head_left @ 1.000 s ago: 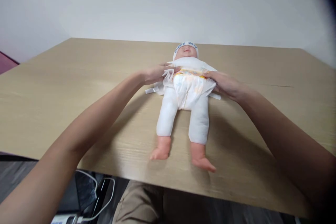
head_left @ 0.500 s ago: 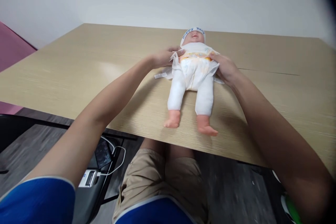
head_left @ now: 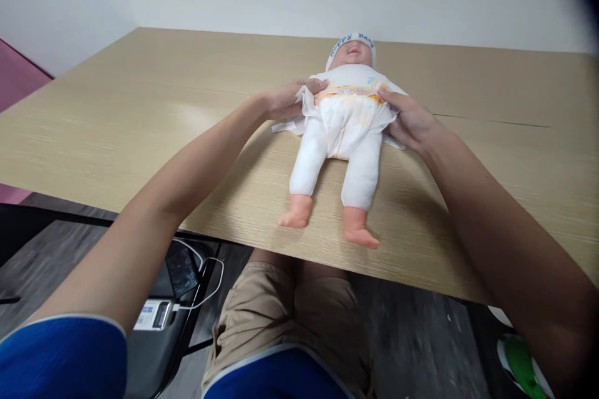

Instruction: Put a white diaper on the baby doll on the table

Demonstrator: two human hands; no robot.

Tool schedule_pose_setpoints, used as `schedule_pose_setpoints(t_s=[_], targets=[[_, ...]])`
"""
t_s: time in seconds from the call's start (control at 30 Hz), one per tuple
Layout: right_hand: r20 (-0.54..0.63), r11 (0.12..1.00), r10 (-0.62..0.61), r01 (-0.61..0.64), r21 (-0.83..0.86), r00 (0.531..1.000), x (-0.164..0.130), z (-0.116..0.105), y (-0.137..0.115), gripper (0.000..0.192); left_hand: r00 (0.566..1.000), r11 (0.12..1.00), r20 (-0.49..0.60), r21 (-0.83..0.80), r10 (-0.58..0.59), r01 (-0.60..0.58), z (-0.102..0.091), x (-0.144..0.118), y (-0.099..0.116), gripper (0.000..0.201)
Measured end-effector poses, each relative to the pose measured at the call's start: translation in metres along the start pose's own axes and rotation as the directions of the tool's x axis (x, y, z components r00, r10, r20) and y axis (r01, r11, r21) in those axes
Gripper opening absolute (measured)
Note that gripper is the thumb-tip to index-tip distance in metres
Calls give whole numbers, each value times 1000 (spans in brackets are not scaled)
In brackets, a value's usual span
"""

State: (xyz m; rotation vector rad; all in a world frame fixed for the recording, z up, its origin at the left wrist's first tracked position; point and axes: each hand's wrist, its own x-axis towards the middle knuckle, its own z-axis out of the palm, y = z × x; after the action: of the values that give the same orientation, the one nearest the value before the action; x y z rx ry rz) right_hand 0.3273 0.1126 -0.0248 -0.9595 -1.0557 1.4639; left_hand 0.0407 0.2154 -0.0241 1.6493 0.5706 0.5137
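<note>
The white diaper (head_left: pixel 347 120) on the white-clothed baby doll (head_left: pixel 344 137), laid on the light wooden bench (head_left: pixel 140 112), is pinched at its sides by the left hand (head_left: pixel 286 101) and right hand (head_left: pixel 408 121).

The doll's (head_left: pixel 344 131) arms are hidden under both hands, left hand (head_left: pixel 285 101) and right hand (head_left: pixel 409 121). The cap lettering (head_left: pixel 352 39) is too small to read. The tabletop (head_left: pixel 140 112) runs past the right edge.

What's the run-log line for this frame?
left hand: grips diaper edge | right hand: on diaper's other side | diaper: on doll | doll: on its back, table
</note>
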Motion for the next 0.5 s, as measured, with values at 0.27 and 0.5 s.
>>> schedule_pose_setpoints(t_s=[0.27,0.5], targets=[[70,998,-57,57,8,996,0,-9,8,45,997,978,-50,-205,-62,50,3,-26,-1,29],[-121,984,-137,121,-130,983,11,-24,22,38,971,981,-214,-178,-111,73,7,-31,3,32]])
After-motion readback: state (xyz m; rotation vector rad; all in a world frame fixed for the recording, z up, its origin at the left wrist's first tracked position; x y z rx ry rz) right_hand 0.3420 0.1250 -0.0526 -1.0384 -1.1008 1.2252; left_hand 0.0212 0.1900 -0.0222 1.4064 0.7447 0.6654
